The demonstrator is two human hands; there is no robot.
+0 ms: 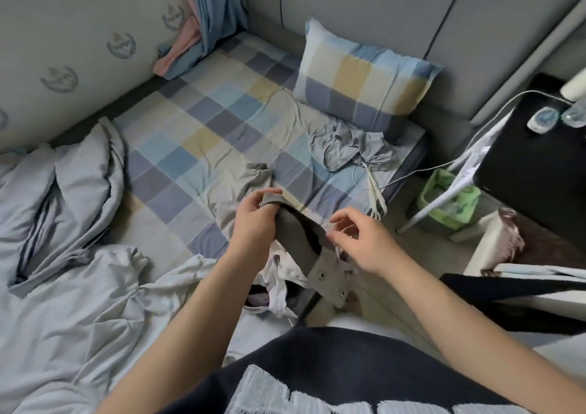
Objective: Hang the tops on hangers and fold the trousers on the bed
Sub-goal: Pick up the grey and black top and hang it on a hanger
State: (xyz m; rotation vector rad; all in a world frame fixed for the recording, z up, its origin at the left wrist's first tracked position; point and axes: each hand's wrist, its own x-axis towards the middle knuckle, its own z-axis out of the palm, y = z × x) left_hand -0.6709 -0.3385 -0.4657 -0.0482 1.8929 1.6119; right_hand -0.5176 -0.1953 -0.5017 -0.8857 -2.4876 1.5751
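A: Pillow quantity?
B: One pillow (364, 77), 1 o'clock.
A: Hands?
B: Two: left hand (253, 220), right hand (364, 242).
A: Trousers?
B: One pair of trousers (304, 239).
A: Duvets?
B: One duvet (63, 207), 9 o'clock.

Legs of grey trousers (298, 226) lost in folds (bunched), bottle (575, 113) clipped by edge
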